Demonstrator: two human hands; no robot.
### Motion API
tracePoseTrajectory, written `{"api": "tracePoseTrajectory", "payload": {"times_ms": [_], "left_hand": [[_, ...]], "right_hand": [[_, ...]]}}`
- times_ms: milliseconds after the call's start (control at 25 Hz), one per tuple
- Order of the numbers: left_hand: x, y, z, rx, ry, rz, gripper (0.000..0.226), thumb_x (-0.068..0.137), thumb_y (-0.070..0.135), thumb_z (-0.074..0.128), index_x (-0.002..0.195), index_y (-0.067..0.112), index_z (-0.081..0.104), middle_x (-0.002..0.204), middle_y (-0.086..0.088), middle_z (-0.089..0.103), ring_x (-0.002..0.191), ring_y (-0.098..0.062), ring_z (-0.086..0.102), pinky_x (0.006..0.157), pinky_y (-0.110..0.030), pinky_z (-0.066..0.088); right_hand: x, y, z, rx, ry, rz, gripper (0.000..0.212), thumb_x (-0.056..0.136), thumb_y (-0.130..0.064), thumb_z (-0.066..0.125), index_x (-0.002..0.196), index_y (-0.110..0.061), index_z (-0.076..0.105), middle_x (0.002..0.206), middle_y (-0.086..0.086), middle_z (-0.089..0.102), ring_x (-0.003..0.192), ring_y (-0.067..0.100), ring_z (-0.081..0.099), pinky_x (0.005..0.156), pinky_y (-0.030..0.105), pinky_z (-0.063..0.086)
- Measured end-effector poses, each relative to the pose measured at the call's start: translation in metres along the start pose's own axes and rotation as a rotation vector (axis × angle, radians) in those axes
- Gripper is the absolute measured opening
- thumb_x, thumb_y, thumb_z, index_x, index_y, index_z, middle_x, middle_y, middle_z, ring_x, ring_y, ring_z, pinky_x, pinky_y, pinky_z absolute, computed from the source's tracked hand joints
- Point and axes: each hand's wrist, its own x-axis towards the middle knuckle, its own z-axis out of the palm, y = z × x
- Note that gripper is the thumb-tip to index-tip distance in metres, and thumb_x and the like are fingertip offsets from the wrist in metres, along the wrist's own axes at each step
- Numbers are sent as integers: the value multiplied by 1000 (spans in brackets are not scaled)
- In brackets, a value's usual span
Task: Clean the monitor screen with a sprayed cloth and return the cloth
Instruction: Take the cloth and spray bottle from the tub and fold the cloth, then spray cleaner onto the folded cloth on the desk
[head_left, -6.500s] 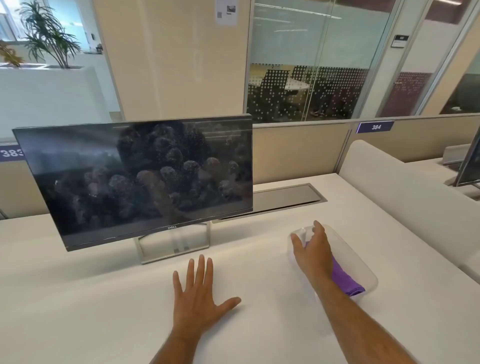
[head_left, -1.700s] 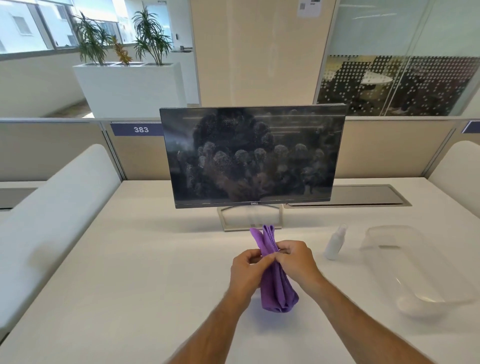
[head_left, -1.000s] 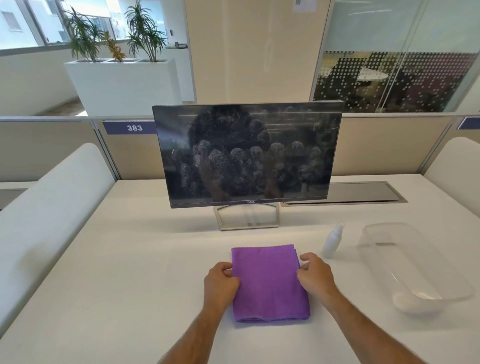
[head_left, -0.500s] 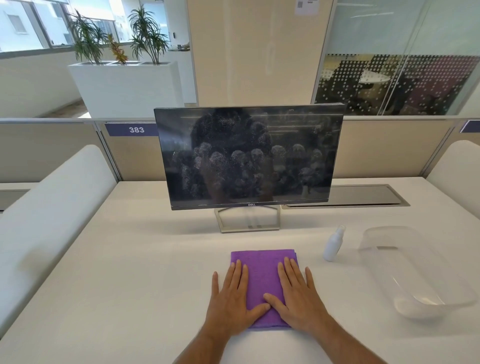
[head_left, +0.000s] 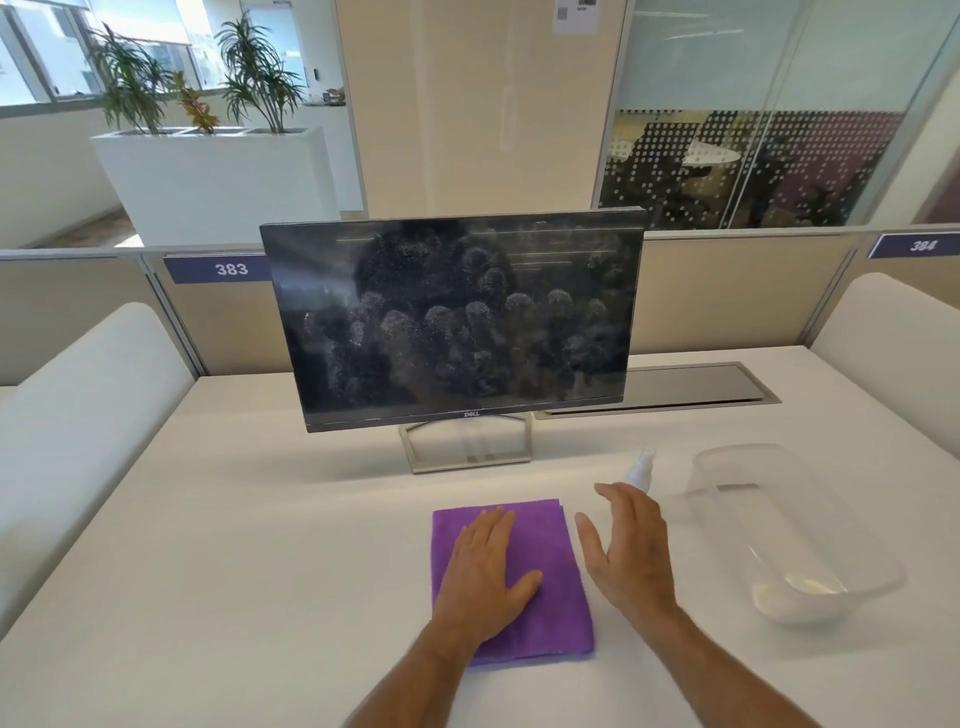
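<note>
The purple cloth (head_left: 540, 566) lies folded flat near the counter's (head_left: 260, 519) front edge, pressed down by the left hand (head_left: 485, 571), fingers straight. The right hand (head_left: 631, 551) hovers open, holding nothing, just short of the spray bottle (head_left: 641, 467). The bottle is best grasped upright and the cloth misted lightly while pinned. Nothing is seen inside the clear tub (head_left: 810, 535) toward the right edge. The monitor screen (head_left: 457, 317) is smeared.
</note>
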Motion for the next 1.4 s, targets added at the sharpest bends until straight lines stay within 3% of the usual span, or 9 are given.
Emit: {"api": "tracePoseTrajectory", "payload": {"times_ms": [120,400,520,600,760,920,1160,1320,1400], "left_hand": [[24,34,12,-202,-21,-40,79,88,57,63,154,30,29,159,10,34,145,-12,31,118,-30,32],[84,98,33,-518,39,-101,55,90,17,64,141,30,48,145,12,52,132,-10,49,107,-22,42],[110,122,30,-605,86,-98,42,96,36,62,136,32,53,138,16,56,125,-6,53,104,-26,46],[123,131,30,-627,68,-64,50,93,57,59,137,34,53,137,19,56,123,-2,52,104,-26,46],[135,137,34,-624,42,-54,46,92,62,55,134,41,55,135,22,58,121,1,53,103,-26,46],[130,138,34,-638,45,-33,37,95,55,55,130,44,59,121,31,58,111,8,56,98,-21,48],[117,137,21,-711,69,-31,36,99,40,58,134,34,61,128,14,65,112,-2,60,100,-19,48],[103,135,0,-813,121,-50,30,100,37,57,129,31,63,119,18,65,105,2,62,85,-5,48],[96,133,-11,-858,151,-52,26,101,37,56,124,30,65,118,19,65,106,-1,63,87,-10,51]], "right_hand": [[23,16,-14,23,56,198,44,82,-23,79,120,-11,60,116,10,63,102,28,60,84,41,56],[50,44,-18,219,10,535,52,90,-42,69,131,-14,55,127,7,64,109,24,62,87,36,55],[48,54,-7,265,-94,571,56,87,-35,76,134,-12,55,129,9,66,113,26,64,92,37,54],[47,57,2,267,-159,577,56,86,-33,77,134,-12,56,130,9,67,114,28,65,95,37,54],[47,62,13,236,-195,562,44,89,-32,73,125,-11,61,119,9,72,102,27,71,87,30,55],[47,66,14,241,-186,522,35,92,-28,70,121,-10,63,110,7,75,93,25,72,80,26,54],[40,55,8,261,-177,415,36,93,-28,69,123,-10,64,111,5,74,96,24,71,87,33,58],[35,37,4,375,-156,319,32,90,-35,67,117,-16,64,103,-7,71,85,10,67,76,13,54],[33,26,1,469,-177,257,35,87,-43,61,115,-22,60,100,-14,68,86,6,68,74,12,56]]}}
